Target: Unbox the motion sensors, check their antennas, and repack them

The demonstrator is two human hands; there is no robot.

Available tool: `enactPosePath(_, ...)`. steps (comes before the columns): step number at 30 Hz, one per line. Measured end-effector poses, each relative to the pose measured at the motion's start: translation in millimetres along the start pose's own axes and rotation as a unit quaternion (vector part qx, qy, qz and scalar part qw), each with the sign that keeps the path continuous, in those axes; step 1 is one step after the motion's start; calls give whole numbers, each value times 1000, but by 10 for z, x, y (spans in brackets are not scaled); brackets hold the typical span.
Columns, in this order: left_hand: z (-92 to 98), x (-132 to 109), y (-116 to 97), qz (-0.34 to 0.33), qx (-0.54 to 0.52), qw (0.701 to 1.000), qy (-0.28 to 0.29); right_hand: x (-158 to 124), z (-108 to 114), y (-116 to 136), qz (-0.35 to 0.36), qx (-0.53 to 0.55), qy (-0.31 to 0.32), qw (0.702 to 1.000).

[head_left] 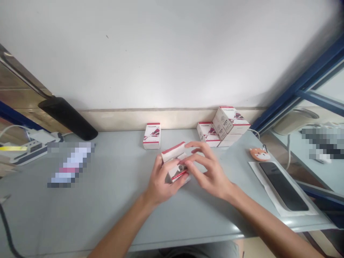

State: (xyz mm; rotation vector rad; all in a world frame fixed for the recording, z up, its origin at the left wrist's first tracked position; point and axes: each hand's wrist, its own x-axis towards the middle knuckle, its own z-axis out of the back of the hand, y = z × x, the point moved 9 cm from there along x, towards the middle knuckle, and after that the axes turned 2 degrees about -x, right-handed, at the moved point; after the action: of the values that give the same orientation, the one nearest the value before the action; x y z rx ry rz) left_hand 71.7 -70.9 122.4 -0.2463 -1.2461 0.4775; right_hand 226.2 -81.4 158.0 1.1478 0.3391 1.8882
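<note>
My left hand (162, 181) is wrapped round a small white-and-red carton (174, 152), its thumb along the near side. The carton's flap stands raised, and something small and dark (181, 167) shows at the opening. My right hand (209, 170) reaches in from the right, thumb and forefinger pinched together at that opening, the other fingers bent above the flap. What sits between those fingertips is too small to make out. Beyond the hands, a similar closed carton (152, 137) lies by the wall.
Several more cartons (228, 125) are stacked at the back right. On the right lie an orange animal-face case (259, 154) and a dark phone (283, 186) on white paper (282, 211). To the left are a blurred-out phone (71, 165), a black lamp head (68, 118) and a power strip (34, 147).
</note>
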Motion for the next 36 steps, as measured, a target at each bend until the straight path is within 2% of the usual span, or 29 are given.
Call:
enactPosePath(3,28,38,-56,-10,40,999,0,32,67,-135,-35,53,-52,997)
enactPosePath(5,43,46,-54,-7,34,999,-1,32,9,-214,-61,117,-29,991)
enactPosePath(8,26,39,-20,3,36,999,16,-11,-103,-186,-38,166,26,985)
enactPosePath(11,26,21,-29,-15,45,999,4,-61,-59,-180,-20,174,-4,985)
enactPosePath(13,48,7,-4,-14,17,1000,-21,-78,6,-221,-31,158,-39,986)
enactPosePath(15,61,-7,68,8,-31,999,-38,-75,48,-230,-21,133,-49,990)
enactPosePath(17,39,-15,139,29,-48,998,-25,-61,50,-204,8,110,-31,993)
enactPosePath(20,6,-17,195,36,-3,999,17,-62,10,-133,64,58,4,996)
enactPosePath(25,23,-28,206,14,-5,1000,26,-146,-58,-74,101,-33,-13,994)
enactPosePath(27,59,-43,299,52,-32,998,-7,-185,-159,-134,75,-34,12,997)
enactPosePath(31,183,-112,662,209,-99,966,-114,-273,-429,-372,-33,16,95,995)
enactPosePath(33,216,-98,761,247,-96,957,-119,-306,-489,-438,-59,37,102,992)
enactPosePath(36,306,-16,794,244,-58,963,-102,-315,-440,-497,-60,-14,58,996)
